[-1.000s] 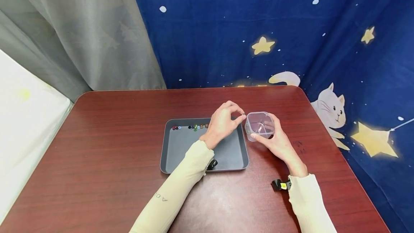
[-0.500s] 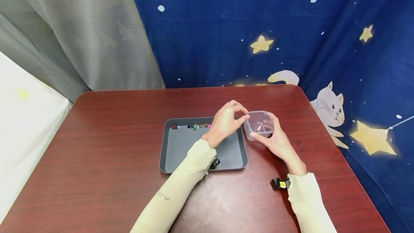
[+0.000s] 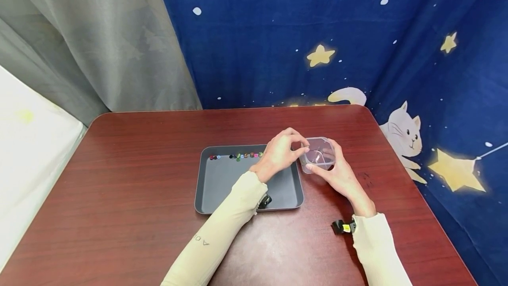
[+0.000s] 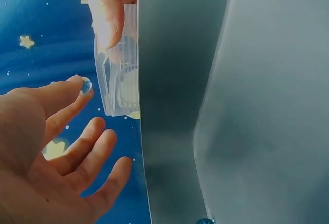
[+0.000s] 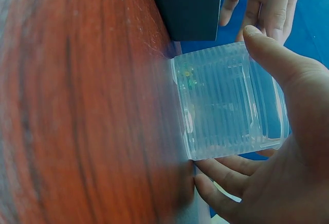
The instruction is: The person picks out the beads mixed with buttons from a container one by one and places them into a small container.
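Between thumb and index fingertip my left hand [image 3: 279, 152] pinches a small clear round bead [image 4: 86, 85]. Those fingertips are over the left rim of a clear plastic box [image 3: 320, 156] in the head view. The box stands on the table just right of a grey tray [image 3: 222, 189], with its mouth up. My right hand [image 3: 341, 173] grips it from the right side, thumb at the front and fingers behind. Through the ribbed wall, the right wrist view shows small yellow-green bits [image 5: 189, 75] near the bottom. A row of small coloured beads [image 3: 238, 156] lies along the tray's far side.
The tray's raised rim separates its floor from the box. A reddish-brown wooden table [image 3: 139, 180] carries everything. Behind its far edge hang a grey curtain [image 3: 131, 56] and a blue star-patterned curtain [image 3: 254, 47].
My left hand has moved right, from beside the box to over its rim, still pinching the bead. More beads in the tray's row now show. The right hand and box have stayed put.
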{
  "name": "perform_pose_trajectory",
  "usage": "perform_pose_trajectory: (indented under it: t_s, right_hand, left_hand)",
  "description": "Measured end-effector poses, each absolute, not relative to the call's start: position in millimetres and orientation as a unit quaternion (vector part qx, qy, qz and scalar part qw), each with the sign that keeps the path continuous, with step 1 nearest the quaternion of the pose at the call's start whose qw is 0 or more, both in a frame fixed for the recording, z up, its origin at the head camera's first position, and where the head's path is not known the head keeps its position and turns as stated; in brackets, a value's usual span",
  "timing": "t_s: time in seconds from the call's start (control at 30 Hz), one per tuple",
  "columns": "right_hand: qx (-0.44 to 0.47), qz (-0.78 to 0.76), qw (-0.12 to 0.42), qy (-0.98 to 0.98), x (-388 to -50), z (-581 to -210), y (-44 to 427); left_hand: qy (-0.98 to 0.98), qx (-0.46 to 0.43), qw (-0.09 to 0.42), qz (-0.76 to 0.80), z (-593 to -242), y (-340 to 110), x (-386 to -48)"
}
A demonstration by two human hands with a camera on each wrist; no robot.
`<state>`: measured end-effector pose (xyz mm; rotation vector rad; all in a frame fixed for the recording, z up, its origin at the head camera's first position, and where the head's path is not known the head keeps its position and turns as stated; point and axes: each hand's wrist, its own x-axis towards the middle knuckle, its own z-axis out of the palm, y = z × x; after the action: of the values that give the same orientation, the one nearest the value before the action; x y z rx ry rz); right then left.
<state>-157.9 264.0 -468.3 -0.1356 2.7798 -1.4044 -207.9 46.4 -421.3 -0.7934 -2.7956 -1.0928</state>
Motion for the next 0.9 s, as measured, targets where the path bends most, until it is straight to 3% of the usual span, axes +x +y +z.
perform_pose_trajectory:
  t_s: [0.47,0.9]
  right_hand:
    - [-0.04,-0.453,0.017,0.89,-157.5,-469.0,261.5]
    - [-0.037,-0.446,0.016,0.894,-156.8,-468.2,262.1]
  left_hand:
    - [-0.908,-0.251,-0.023,-0.335,-419.4,47.2,-205.2]
    - [-0.912,-0.253,-0.023,-0.321,-420.8,49.6,-204.9]
